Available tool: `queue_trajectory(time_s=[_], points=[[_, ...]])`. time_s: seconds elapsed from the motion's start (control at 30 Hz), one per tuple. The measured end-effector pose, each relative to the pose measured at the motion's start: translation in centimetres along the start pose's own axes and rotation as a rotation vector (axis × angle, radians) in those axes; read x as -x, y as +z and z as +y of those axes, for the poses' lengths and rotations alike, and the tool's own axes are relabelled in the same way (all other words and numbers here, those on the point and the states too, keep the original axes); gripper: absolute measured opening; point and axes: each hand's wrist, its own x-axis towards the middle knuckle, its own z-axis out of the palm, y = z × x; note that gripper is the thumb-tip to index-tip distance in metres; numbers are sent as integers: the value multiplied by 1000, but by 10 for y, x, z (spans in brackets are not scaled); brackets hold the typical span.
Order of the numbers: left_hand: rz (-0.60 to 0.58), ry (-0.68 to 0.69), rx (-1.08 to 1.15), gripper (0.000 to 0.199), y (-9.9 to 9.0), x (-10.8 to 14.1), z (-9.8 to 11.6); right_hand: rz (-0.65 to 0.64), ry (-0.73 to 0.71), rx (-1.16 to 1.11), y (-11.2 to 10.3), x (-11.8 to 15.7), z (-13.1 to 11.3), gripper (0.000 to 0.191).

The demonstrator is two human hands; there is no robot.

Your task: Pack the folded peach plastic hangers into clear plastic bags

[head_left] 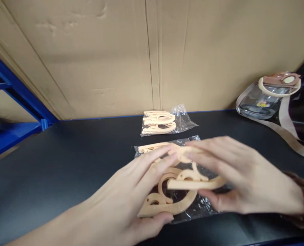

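Note:
My left hand (139,191) grips a beige folding clothes hanger (177,206), thumb at its lower edge and fingers over the top. My right hand (241,174) holds a second folding hanger (185,185) between thumb and fingers, its straight arm pointing left. The two hangers overlap in view, and the fingertips of both hands meet near their top ends, slightly blurred. Beneath the hands lies a clear plastic bag (205,205); another beige hanger (152,147) shows at its far edge. My fingers hide part of the hangers.
Farther back, a clear bag (185,119) with several folded beige hangers (159,119) lies on the black tabletop (64,171). A transparent water bottle (261,99) with a strap (279,131) stands at the right. Cardboard (103,61) lines the back; a blue metal frame (21,89) borders the left.

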Motion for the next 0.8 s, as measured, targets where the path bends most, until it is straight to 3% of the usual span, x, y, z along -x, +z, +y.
queue_trajectory(time_s=[0.17, 0.23, 0.33, 0.4, 0.6, 0.8], points=[[-117, -180, 33, 106, -13, 7, -23, -169, 291, 73, -27, 5, 43, 55], [-228, -211, 65, 114, -17, 9, -34, -265, 362, 123, -34, 11, 55, 54], [-436, -249, 82, 118, -21, 9, -44, -399, 410, 139, -37, 19, 60, 49], [-505, -272, 77, 119, -21, 8, -47, -431, 385, 92, -34, 21, 57, 48], [-481, -181, 110, 119, -17, 6, -54, -416, 319, -270, -19, 14, 40, 63], [-456, -192, 137, 121, -12, 8, -57, -364, 249, -381, 0, 7, 34, 62]])
